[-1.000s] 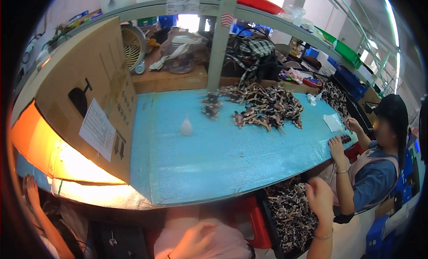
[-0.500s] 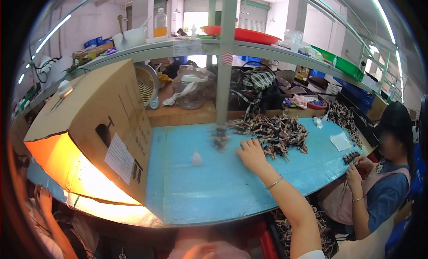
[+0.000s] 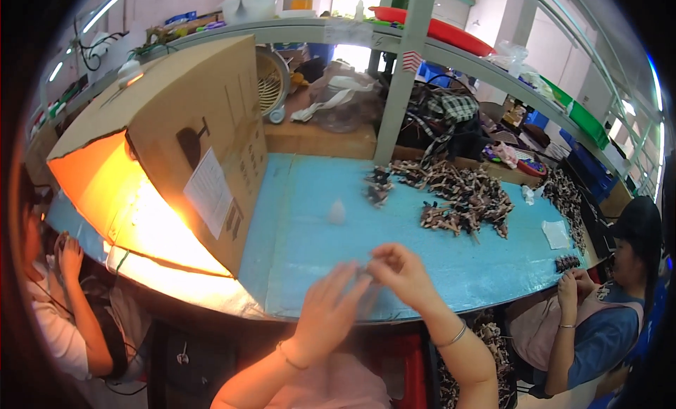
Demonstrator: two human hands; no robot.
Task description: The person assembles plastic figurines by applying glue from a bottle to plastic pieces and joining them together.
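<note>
Above the near edge of the blue tabletop (image 3: 303,268), my two hands meet in front of me. My right hand (image 3: 401,272) is closed in a pinch, with a small dark thing (image 3: 364,272) at its fingertips, too small and blurred to name. My left hand (image 3: 327,307) reaches up to the same spot, fingers long and smeared by motion, so its grip is unclear. A small whitish squeeze bottle (image 3: 336,212) stands beyond my hands. Farther back lies a heap of small brown-and-beige figure-like pieces (image 3: 468,198), with a smaller cluster (image 3: 379,185) at its left.
A cardboard box (image 3: 204,127) with a bright lamp glow inside stands at left. A shelf post (image 3: 405,92) rises at the back. Co-workers sit at the right (image 3: 598,317) and left (image 3: 70,303). A crate of pieces (image 3: 489,353) is below the table edge.
My right hand has come back from the heap toward me. My left hand has risen from low at the lower edge to meet it. The view has tilted down and shifted left.
</note>
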